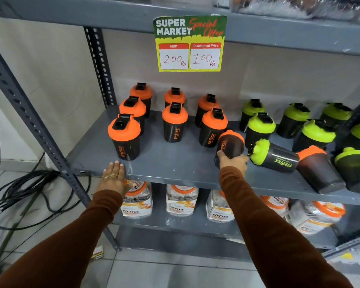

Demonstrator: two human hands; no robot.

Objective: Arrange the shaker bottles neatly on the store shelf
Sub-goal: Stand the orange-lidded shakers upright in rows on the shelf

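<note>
1. Shaker bottles: seven orange-lidded ones stand upright in three files beyond the left hand's fingertips.
2. The left hand lies flat and empty on the shelf edge, fingers spread, just short of the nearest orange-lidded shaker.
3. The right hand grips a tilted orange shaker by its base, long axis leaning away, lid beyond the fingers toward the third file; this hand is the nearer to the open front slot.
4. Right of those fingers, a green-lidded shaker and another orange one lie toppled; upright green ones stand behind.
</note>
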